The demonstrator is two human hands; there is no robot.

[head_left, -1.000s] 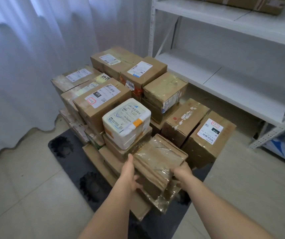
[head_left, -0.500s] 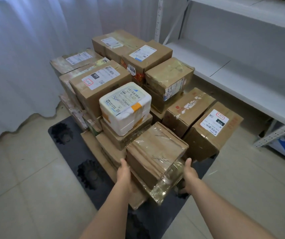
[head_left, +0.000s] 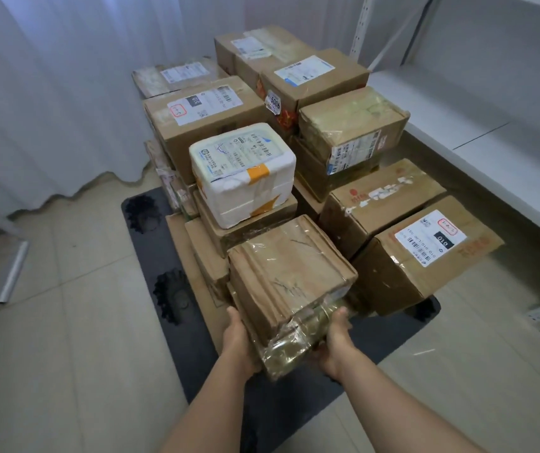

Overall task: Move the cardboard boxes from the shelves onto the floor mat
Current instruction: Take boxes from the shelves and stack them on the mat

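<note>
Room: pale tiled floor [head_left: 49, 338], white curtain [head_left: 49, 93] at left & back, white metal shelving unit [head_left: 478, 125] at right w/ a bare lower shelf.
Mat: dark grey floor mat w/ black blotch pattern [head_left: 151, 256] under the pile; near edge shows btw the forearms.
Pile: brown cardboard boxes stacked on mat, most w/ white shipping labels; white foam box w/ orange tape [head_left: 244, 173] sits on top near centre; brown box w/ white label marked 010 [head_left: 422, 256] at front right.
Task box: crumpled brown cardboard box wrapped in clear tape [head_left: 290, 279], front of pile, tilted, on lower boxes.
Left hand [head_left: 237, 335]: pressed flat vs box's left near side, fingers straight, not curled.
Right hand [head_left: 335, 338]: cupped at box's right near corner on the shiny plastic wrap; fingertips hidden under it, so can't tell if gripping.
Extra: grey metal bar [head_left: 12, 273] on tiles at far left.
</note>
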